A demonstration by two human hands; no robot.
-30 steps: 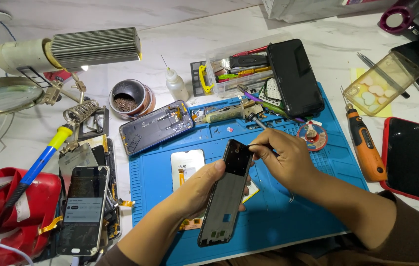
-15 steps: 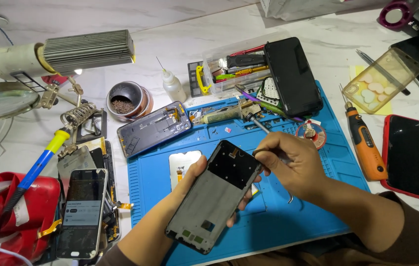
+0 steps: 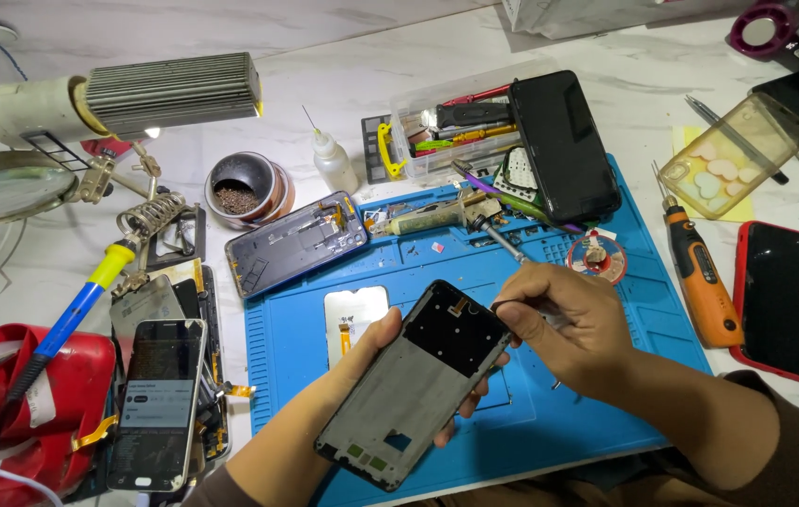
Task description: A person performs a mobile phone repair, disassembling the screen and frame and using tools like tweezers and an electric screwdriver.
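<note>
Right now your right hand (image 3: 564, 324) pinches thin tweezers (image 3: 512, 304) at the far edge of the phone frame (image 3: 423, 380), which your left hand (image 3: 362, 376) cradles above the blue mat (image 3: 606, 413). Keep the frame steady and the tip shallow.

orange screwdriver (image 3: 698, 279), red phone (image 3: 782, 300), soldering iron (image 3: 71, 314)
</note>
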